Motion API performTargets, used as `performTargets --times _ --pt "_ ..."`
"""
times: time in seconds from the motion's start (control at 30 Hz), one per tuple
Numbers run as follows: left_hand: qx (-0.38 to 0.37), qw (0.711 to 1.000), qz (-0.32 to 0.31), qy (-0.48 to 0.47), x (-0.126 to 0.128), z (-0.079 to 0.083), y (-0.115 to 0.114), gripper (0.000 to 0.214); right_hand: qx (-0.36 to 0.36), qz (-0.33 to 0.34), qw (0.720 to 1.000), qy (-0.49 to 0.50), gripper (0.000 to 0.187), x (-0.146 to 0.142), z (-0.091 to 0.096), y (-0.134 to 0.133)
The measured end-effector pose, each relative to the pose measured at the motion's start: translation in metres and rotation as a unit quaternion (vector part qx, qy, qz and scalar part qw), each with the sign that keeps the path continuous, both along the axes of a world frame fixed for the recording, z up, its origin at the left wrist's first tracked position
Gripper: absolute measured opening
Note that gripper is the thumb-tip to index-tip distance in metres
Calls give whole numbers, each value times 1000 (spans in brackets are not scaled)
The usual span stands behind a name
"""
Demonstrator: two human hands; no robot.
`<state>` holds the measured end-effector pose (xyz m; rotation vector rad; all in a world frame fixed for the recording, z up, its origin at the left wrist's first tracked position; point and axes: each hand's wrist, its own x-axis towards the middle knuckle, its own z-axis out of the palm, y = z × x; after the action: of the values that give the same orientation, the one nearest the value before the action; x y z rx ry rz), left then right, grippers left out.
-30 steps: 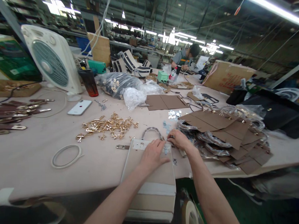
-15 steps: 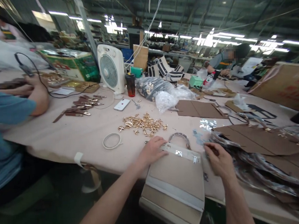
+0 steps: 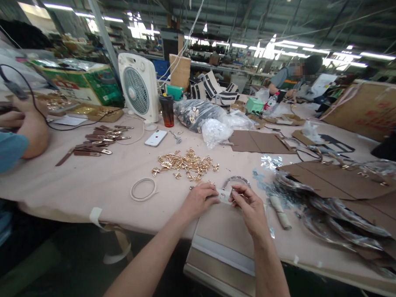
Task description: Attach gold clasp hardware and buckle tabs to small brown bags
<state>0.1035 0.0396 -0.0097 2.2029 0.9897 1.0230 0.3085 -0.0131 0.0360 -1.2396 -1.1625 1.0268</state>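
A beige bag piece (image 3: 221, 224) lies over the table's front edge, its far end on the cloth. A pale strip runs along that far end, and a curved, plastic-wrapped handle (image 3: 236, 180) extends beyond it. My left hand (image 3: 200, 200) grips the strip's left corner, thumb on the panel. My right hand (image 3: 249, 205) is pinched over the strip beside it; whatever lies between the fingertips is too small to make out. Gold metal fittings (image 3: 188, 164) are heaped just past my left hand. Small silver plates (image 3: 271, 162) are scattered to the right.
A roll of tape (image 3: 143, 189) lies at left, a phone (image 3: 156, 138) behind it. Farther back stand a fan (image 3: 139, 87) and a dark tumbler (image 3: 167, 111). Brown panels with wrapped handles (image 3: 347, 190) are stacked right. A co-worker's arm (image 3: 33, 129) is at far left.
My right hand has moved left from the silver plates beside the bag piece onto its top strip. My left hand keeps its hold. The view has shifted slightly right.
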Motion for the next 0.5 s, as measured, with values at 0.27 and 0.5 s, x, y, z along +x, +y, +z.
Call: performTargets --times 0.27,0.5 --pt "8 1000 9 -4 2 -1 -2 18 63 13 984 -168 25 -11 -11 10" --pt "1 1000 17 13 -1 2 -3 65 57 -16 973 -223 23 -4 -10 15"
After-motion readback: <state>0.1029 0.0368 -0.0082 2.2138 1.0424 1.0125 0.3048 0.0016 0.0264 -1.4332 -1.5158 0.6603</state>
